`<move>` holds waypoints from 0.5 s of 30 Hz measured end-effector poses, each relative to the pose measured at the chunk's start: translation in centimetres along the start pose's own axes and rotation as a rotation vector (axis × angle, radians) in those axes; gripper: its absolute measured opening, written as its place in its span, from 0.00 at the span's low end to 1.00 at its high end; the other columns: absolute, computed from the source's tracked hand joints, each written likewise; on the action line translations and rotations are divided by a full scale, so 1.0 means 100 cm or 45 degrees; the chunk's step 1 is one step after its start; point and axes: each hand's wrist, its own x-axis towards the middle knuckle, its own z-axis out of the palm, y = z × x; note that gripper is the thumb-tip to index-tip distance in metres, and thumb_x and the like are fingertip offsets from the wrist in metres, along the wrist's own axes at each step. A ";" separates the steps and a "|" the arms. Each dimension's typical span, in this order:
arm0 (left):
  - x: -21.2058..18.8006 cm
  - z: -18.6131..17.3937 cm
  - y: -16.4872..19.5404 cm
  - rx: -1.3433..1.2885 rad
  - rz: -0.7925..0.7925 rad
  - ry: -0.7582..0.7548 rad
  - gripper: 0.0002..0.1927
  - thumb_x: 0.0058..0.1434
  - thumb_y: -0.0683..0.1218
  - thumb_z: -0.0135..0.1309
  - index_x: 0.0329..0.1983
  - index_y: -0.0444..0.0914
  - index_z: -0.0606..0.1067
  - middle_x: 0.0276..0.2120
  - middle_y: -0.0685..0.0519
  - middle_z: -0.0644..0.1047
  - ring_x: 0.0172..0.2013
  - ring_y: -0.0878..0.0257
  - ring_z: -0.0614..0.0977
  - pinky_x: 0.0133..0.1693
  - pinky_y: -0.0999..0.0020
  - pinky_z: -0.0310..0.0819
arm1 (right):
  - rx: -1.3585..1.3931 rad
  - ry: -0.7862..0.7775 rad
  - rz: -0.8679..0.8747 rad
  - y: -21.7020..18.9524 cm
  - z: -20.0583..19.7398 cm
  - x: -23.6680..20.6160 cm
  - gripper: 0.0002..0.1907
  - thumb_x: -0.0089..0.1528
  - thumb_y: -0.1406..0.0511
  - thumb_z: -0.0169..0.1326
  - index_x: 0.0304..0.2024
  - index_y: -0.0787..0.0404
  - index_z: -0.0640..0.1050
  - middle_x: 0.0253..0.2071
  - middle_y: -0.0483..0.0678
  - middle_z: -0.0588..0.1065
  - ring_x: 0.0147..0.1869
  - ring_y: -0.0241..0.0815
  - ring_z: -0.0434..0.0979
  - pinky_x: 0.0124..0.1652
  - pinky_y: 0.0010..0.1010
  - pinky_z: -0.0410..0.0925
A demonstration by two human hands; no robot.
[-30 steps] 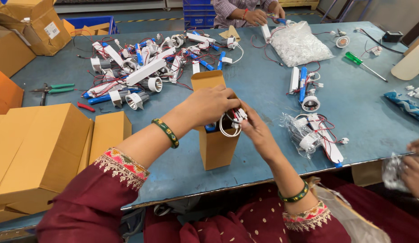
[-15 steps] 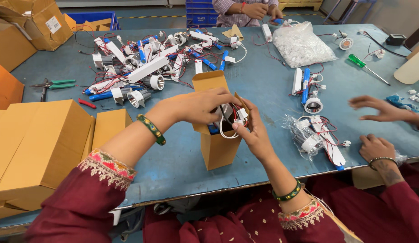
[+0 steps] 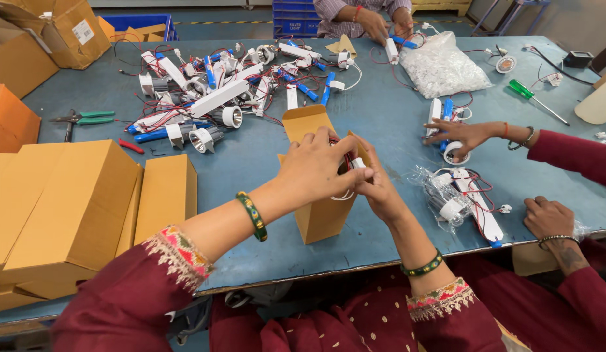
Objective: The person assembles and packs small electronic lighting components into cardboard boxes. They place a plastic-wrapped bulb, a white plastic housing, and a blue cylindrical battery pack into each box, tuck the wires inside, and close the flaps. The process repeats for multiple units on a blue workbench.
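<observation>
Both my hands working at open top of tall cardboard box [image 3: 319, 212]: left hand [image 3: 316, 166] and right hand [image 3: 378, 186] gripping white wired fitting [image 3: 352, 171], pushing it in, flap still open, more fittings waiting beyond my fingertips

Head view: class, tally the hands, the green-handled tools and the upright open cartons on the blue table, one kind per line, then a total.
Hands: 6 (left hand, right hand, co-worker's hands, far person's hands)
Green-handled tools: 2 (pliers, screwdriver)
Upright open carton: 1
Total: 9
</observation>
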 end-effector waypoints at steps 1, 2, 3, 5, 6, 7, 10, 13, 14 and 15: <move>0.001 0.003 0.000 -0.004 -0.010 0.042 0.31 0.57 0.72 0.52 0.53 0.49 0.75 0.50 0.42 0.73 0.49 0.40 0.76 0.48 0.41 0.70 | -0.015 0.014 0.041 0.002 -0.002 0.000 0.56 0.54 0.53 0.69 0.77 0.56 0.53 0.70 0.50 0.61 0.76 0.46 0.61 0.69 0.42 0.59; 0.003 0.004 -0.002 -0.018 0.010 0.053 0.29 0.58 0.71 0.53 0.52 0.49 0.75 0.49 0.42 0.73 0.49 0.40 0.76 0.47 0.42 0.70 | -0.040 0.035 0.060 0.004 -0.002 0.000 0.55 0.54 0.53 0.68 0.77 0.56 0.54 0.69 0.51 0.62 0.75 0.46 0.61 0.70 0.41 0.58; 0.006 0.005 -0.004 -0.032 0.031 0.064 0.27 0.58 0.69 0.54 0.52 0.50 0.75 0.48 0.41 0.74 0.48 0.40 0.76 0.46 0.43 0.71 | -0.065 0.058 0.078 0.006 -0.003 0.000 0.55 0.54 0.53 0.67 0.77 0.57 0.55 0.69 0.51 0.62 0.75 0.47 0.61 0.70 0.41 0.58; 0.013 0.004 -0.010 -0.093 0.034 0.027 0.24 0.58 0.67 0.55 0.50 0.49 0.75 0.46 0.42 0.74 0.48 0.42 0.76 0.46 0.45 0.72 | -0.089 0.066 0.077 0.007 -0.004 0.000 0.55 0.54 0.54 0.67 0.77 0.57 0.56 0.70 0.51 0.62 0.75 0.46 0.61 0.71 0.40 0.57; 0.016 0.002 -0.014 -0.139 0.013 -0.017 0.23 0.59 0.66 0.56 0.49 0.49 0.75 0.44 0.44 0.75 0.49 0.44 0.77 0.46 0.47 0.73 | -0.088 0.048 0.059 0.008 -0.005 0.000 0.55 0.53 0.55 0.67 0.77 0.57 0.55 0.72 0.50 0.61 0.77 0.46 0.60 0.72 0.40 0.57; 0.019 0.000 -0.018 -0.186 -0.011 -0.063 0.22 0.59 0.65 0.56 0.48 0.48 0.75 0.43 0.45 0.76 0.50 0.46 0.77 0.46 0.49 0.74 | -0.085 0.029 0.043 0.008 -0.005 -0.001 0.55 0.53 0.56 0.68 0.77 0.57 0.55 0.73 0.49 0.61 0.78 0.45 0.59 0.72 0.40 0.57; 0.026 -0.006 -0.032 -0.297 -0.095 -0.142 0.21 0.58 0.62 0.59 0.49 0.49 0.73 0.44 0.45 0.74 0.46 0.49 0.79 0.44 0.53 0.75 | -0.131 -0.078 0.000 0.008 -0.003 -0.003 0.60 0.49 0.61 0.71 0.76 0.56 0.51 0.73 0.47 0.57 0.78 0.43 0.56 0.71 0.40 0.55; 0.025 -0.003 -0.039 -0.318 -0.090 -0.156 0.20 0.58 0.59 0.60 0.49 0.48 0.73 0.44 0.47 0.75 0.45 0.50 0.80 0.44 0.54 0.75 | -0.191 0.056 0.022 0.007 0.003 -0.004 0.55 0.53 0.62 0.70 0.76 0.59 0.55 0.74 0.49 0.61 0.80 0.44 0.57 0.73 0.39 0.54; 0.024 0.000 -0.038 -0.250 -0.010 -0.094 0.20 0.58 0.58 0.61 0.48 0.48 0.73 0.43 0.46 0.75 0.46 0.49 0.79 0.44 0.53 0.75 | -0.193 0.070 0.024 0.007 0.005 -0.005 0.54 0.54 0.62 0.69 0.76 0.59 0.55 0.73 0.49 0.62 0.80 0.44 0.58 0.73 0.39 0.55; 0.023 0.005 -0.036 -0.181 0.070 -0.030 0.19 0.57 0.57 0.62 0.48 0.47 0.73 0.43 0.46 0.75 0.47 0.48 0.78 0.44 0.52 0.74 | -0.195 0.082 0.025 0.007 0.007 -0.005 0.53 0.54 0.62 0.69 0.76 0.59 0.55 0.73 0.49 0.62 0.79 0.45 0.59 0.73 0.39 0.55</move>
